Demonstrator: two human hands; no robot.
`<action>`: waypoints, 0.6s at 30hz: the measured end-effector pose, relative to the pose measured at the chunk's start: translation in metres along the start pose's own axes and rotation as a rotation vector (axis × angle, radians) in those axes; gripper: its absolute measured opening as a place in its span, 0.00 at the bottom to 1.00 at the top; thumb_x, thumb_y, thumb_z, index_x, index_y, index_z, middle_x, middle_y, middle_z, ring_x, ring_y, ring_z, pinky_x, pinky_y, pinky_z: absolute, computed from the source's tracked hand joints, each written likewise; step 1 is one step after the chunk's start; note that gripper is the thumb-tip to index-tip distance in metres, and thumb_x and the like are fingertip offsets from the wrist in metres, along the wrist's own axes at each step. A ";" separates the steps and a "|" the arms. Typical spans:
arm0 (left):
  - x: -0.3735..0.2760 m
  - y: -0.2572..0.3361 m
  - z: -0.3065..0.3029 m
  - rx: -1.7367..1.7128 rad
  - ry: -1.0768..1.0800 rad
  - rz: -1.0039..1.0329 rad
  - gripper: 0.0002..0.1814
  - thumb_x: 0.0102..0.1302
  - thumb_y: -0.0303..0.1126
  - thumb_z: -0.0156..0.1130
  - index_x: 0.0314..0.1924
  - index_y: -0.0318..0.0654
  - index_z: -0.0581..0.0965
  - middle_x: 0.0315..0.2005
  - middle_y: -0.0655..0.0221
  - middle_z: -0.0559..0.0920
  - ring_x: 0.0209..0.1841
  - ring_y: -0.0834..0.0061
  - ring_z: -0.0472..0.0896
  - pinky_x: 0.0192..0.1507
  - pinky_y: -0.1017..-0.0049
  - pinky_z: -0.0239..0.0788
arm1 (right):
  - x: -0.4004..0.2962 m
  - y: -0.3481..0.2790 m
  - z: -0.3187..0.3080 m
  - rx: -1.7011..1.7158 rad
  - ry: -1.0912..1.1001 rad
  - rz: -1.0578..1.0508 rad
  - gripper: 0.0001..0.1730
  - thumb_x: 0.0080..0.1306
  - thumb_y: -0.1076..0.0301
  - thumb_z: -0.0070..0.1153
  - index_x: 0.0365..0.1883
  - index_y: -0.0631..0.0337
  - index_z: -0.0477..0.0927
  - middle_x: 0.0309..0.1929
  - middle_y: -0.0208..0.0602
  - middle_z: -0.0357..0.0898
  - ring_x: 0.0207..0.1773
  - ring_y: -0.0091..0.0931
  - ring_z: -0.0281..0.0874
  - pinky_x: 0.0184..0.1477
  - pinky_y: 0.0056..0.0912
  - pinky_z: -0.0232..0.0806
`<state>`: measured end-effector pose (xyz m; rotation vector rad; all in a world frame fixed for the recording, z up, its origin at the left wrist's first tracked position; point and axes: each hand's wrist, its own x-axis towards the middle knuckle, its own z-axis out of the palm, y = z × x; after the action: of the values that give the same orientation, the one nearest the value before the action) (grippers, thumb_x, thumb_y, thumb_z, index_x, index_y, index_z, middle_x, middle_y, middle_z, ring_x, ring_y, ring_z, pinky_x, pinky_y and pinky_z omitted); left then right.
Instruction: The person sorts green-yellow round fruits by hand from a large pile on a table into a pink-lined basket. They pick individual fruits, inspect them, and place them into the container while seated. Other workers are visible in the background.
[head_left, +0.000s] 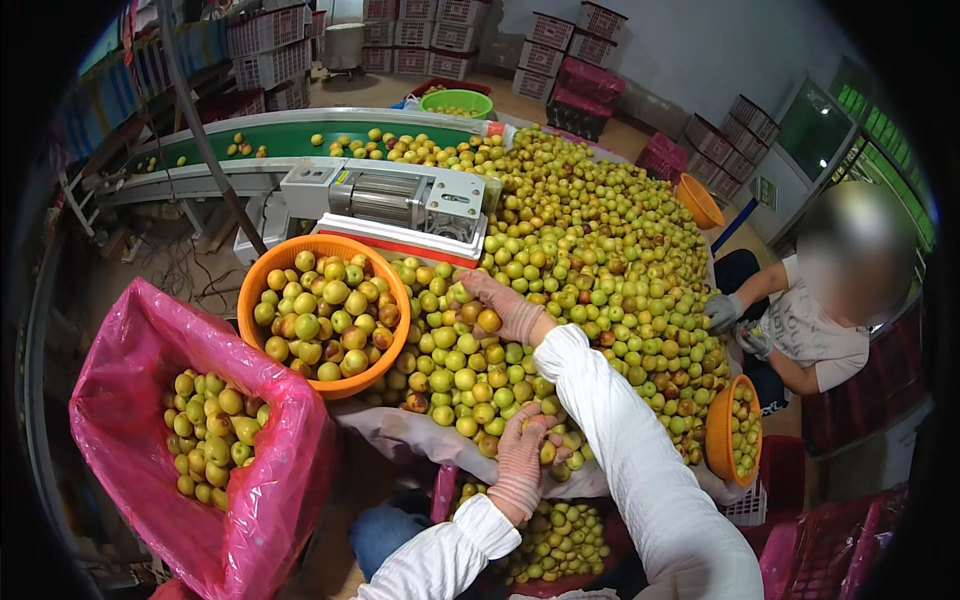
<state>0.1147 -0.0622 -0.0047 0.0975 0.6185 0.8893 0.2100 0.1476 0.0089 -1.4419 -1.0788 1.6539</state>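
Note:
Both my hands wear thin striped gloves over a big heap of green and brownish jujubes (600, 247). My right hand (504, 304) reaches over the left part of the heap and holds a few fruits at its fingers, beside the orange plastic basket (401, 337), which is filled with jujubes. Lower down, at the near edge of the heap, my left hand (523, 454) has its fingers curled round a jujube (547, 452). To the left stands a container lined with a pink plastic bag (277, 457), with jujubes inside.
A green conveyor belt (281, 135) with an electric motor (382, 199) leads to the heap. A co-worker in grey gloves (724, 311) sits at the right, near an orange basket (720, 435). Below my arms lies a container of jujubes (562, 540). Stacked crates (544, 56) stand behind.

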 end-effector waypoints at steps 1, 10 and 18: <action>-0.001 -0.001 0.001 0.013 0.008 -0.004 0.19 0.69 0.29 0.53 0.58 0.35 0.64 0.38 0.61 0.75 0.30 0.69 0.74 0.28 0.67 0.71 | -0.002 0.001 -0.006 0.013 -0.014 0.003 0.21 0.60 0.49 0.59 0.46 0.51 0.77 0.37 0.30 0.75 0.39 0.25 0.74 0.34 0.35 0.72; 0.022 -0.021 -0.027 0.220 0.054 0.114 0.14 0.69 0.36 0.52 0.52 0.40 0.73 0.41 0.70 0.79 0.40 0.73 0.78 0.34 0.69 0.72 | -0.002 0.006 0.078 -1.910 0.002 -0.149 0.18 0.63 0.63 0.49 0.51 0.48 0.78 0.48 0.33 0.81 0.60 0.38 0.70 0.48 0.46 0.72; 0.000 0.001 -0.012 0.001 -0.058 0.004 0.20 0.68 0.31 0.53 0.58 0.37 0.64 0.39 0.61 0.76 0.32 0.70 0.75 0.30 0.67 0.72 | -0.036 0.003 0.006 -0.075 0.083 -0.120 0.27 0.61 0.59 0.56 0.60 0.52 0.71 0.44 0.35 0.76 0.41 0.27 0.76 0.35 0.33 0.72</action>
<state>0.1074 -0.0634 -0.0139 0.1248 0.5645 0.8874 0.2093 0.1135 0.0212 -1.4507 -1.1678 1.4709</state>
